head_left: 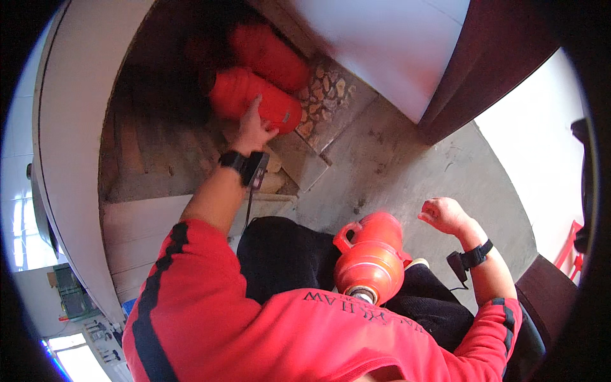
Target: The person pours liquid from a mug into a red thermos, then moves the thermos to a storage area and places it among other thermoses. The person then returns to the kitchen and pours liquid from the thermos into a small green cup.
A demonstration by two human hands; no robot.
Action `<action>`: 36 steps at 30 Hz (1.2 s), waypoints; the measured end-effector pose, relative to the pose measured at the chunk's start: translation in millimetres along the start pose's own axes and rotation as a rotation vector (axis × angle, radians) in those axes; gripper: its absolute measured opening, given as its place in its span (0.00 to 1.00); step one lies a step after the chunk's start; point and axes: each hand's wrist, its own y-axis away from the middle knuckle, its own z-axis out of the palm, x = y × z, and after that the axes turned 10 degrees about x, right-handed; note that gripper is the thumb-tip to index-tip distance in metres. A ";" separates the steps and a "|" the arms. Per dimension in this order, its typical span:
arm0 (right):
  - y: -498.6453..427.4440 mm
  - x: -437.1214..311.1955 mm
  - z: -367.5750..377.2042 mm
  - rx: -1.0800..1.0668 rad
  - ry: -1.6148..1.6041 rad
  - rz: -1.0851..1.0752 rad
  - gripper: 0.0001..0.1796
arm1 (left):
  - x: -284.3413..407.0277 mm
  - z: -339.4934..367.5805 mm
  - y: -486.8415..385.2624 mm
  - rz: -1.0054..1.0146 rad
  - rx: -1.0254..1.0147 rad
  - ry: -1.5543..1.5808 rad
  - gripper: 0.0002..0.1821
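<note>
Under the counter, my left hand (255, 126) reaches in and its spread fingers lie against a red cylindrical container (255, 98). That container lies tilted in the shade and bears a small label near its end. A second red cylinder (274, 57), blurred, lies just behind it. Between my legs, a red vacuum flask (370, 265) with a side handle leans with its silvery mouth toward my chest. To the right of the flask, apart from it, my right hand (444, 215) is curled with nothing visible in it.
A pale curved counter edge (76, 157) borders the dark recess on the left. Patterned stone-look flooring (327, 95) lies beside the cylinders. A white panel (382, 43) and a dark red post (477, 76) stand ahead. Grey concrete floor (410, 167) spreads before me.
</note>
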 end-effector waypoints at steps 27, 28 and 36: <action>11.5 7.8 10.9 -0.018 0.016 0.032 0.18 | 59.5 89.5 -164.8 -0.287 0.136 0.537 0.20; 10.8 7.7 11.1 -0.027 0.006 0.034 0.18 | 57.6 93.7 -166.3 -0.305 0.225 0.548 0.21; 14.5 8.8 19.1 -0.058 -0.019 0.070 0.18 | 42.9 102.5 -146.1 -0.150 0.157 0.608 0.27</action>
